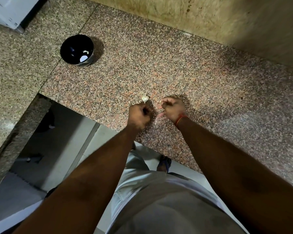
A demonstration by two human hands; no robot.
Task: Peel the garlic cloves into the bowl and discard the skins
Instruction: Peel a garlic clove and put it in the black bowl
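Observation:
A black bowl point(76, 49) stands on the granite counter at the upper left, with a peeled clove point(86, 51) inside it. A pale garlic piece point(145, 98) lies on the counter just beyond my left hand point(139, 116). That hand is curled into a fist near the counter's front edge; what it holds is hidden. My right hand point(172, 108) is curled a short way to the right, its fingertips pinching a small garlic clove point(160, 103). A red thread circles my right wrist.
The speckled granite counter point(176, 65) runs to a tiled wall point(210, 17) at the back. Its front edge point(85, 112) cuts diagonally under my hands, with floor below. A white appliance point(7, 12) stands at the top left corner.

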